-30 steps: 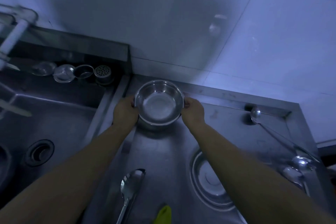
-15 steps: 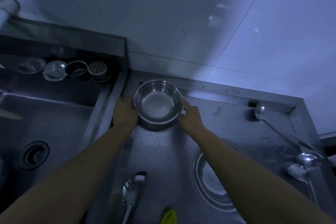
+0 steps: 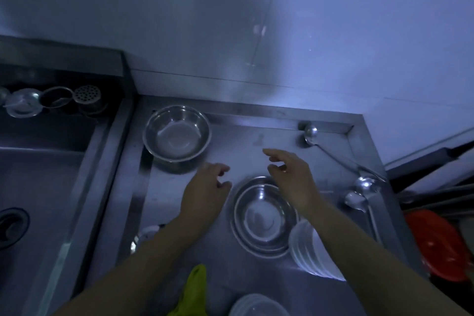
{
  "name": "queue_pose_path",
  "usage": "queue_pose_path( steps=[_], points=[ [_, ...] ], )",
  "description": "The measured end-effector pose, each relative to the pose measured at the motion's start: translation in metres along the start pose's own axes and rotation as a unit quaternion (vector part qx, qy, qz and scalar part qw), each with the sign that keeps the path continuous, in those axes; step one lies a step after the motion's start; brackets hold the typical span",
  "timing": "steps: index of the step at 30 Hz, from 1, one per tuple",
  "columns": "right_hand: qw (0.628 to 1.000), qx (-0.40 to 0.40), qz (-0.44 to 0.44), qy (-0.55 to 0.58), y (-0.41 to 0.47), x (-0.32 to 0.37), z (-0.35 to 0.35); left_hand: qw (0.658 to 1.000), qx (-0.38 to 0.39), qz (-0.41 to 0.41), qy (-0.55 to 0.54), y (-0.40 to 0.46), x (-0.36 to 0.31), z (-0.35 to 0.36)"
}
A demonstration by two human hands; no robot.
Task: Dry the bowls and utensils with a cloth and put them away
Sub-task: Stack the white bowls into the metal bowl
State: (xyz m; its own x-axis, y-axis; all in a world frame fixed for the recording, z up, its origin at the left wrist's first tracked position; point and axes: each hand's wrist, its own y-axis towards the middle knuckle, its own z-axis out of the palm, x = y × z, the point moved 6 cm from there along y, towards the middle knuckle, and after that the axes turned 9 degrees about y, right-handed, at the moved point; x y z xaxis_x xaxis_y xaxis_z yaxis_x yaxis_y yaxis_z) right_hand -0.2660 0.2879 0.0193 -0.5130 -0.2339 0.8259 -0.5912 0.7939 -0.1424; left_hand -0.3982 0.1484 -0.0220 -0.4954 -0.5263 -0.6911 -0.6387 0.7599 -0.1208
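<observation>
Both hands hang empty and loosely curled above the middle of the counter [image 3: 256, 277], palms down, holding nothing. The left hand [image 3: 205, 192] has its fingers half bent, hovering just beside the left rim of the nested steel bowls [image 3: 264, 218]; the right hand [image 3: 292, 177] reaches further toward the back edge, fingers spread and pointing left, its wrist crossing over the bowls' right rim. So the stack lies directly under and between the two wrists, slightly nearer the person than the fingertips, and the left hand looks marginally closer to a free bit of rim. Being round, the bowls offer no long axis to line up with; a grasp from either side seems equally workable. Out toward the back left corner sits a single steel bowl [image 3: 177, 133], upright and apart from both hands. The green cloth [image 3: 195, 290] lies at the near edge, under the left forearm, so drying probably means drawing a hand back for it first. White dishes [image 3: 313, 256] lean against the stack's near right side. Ladles [image 3: 359, 187] rest along the right edge, handles running roughly front to back.
</observation>
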Motion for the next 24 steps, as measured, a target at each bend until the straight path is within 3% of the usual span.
queue_pose_path(
  steps=[5, 10, 14, 19, 24],
  points=[
    [0.997, -0.061, 0.033, 0.025, -0.052, -0.041, -0.088, 0.997, 0.057, 0.052, 0.022, -0.05, -0.065, 0.052],
    [0.994, -0.068, 0.061, 0.053, -0.099, -0.089, -0.135, 0.992, 0.123, 0.023, 0.012, -0.086, -0.094, 0.1],
    [0.995, -0.066, 0.07, -0.018, -0.123, -0.124, -0.143, 0.986, 0.164, -0.016, 0.017, -0.103, -0.106, 0.131],
    [0.993, -0.031, 0.077, -0.082, -0.135, -0.15, -0.134, 0.988, 0.134, -0.052, 0.055, -0.117, -0.115, 0.151],
    [0.994, -0.011, 0.086, -0.061, -0.139, -0.163, -0.125, 0.99, 0.099, -0.069, 0.075, -0.122, -0.121, 0.155]
  ],
)
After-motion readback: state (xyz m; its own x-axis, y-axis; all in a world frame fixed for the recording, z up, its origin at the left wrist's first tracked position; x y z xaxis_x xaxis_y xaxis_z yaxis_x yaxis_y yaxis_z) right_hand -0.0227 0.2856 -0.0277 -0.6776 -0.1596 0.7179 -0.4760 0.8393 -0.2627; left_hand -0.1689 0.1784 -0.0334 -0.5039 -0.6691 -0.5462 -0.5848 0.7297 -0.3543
